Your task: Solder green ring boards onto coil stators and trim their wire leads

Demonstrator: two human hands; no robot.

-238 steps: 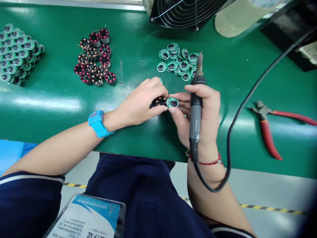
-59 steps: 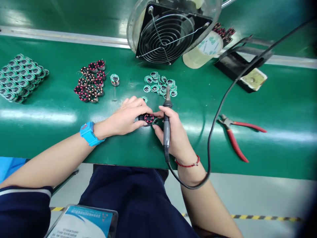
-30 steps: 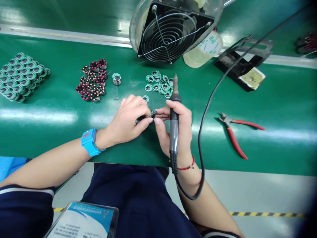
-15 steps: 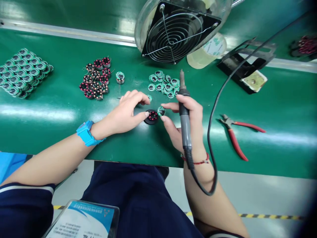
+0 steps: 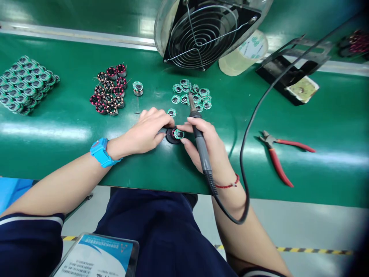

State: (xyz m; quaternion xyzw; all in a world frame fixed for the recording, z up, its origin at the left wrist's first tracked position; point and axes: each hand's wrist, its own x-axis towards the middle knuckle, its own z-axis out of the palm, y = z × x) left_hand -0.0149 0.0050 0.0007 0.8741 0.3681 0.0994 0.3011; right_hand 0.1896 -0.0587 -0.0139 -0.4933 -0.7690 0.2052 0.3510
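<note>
My left hand (image 5: 152,129) is closed at the left edge of a round black base (image 5: 170,141). A dark grey strip (image 5: 163,130) shows between its thumb and fingers; I cannot make out what it is. A red-and-black wound coil core (image 5: 173,133) sits on the base, partly covered by a small round green circuit board (image 5: 179,134). My right hand (image 5: 201,142) has thumb and fingertips at that board's right edge. It also holds a soldering iron (image 5: 202,148), tip pointing up and away. Another green board (image 5: 172,112) lies just behind the hands.
Loose round boards (image 5: 184,99) lie behind the iron's tip. Wound coil cores (image 5: 108,96) and stacked boards (image 5: 25,82) stand left; one board-topped coil (image 5: 138,88) stands alone. A fan (image 5: 198,42), container (image 5: 245,54), iron stand (image 5: 291,73) and red-handled cutters (image 5: 273,150) are around.
My right hand has moved left with the soldering iron, bringing the round board from beside the coil core to over it. My left hand's fingers have closed in, and the grey strip now shows.
</note>
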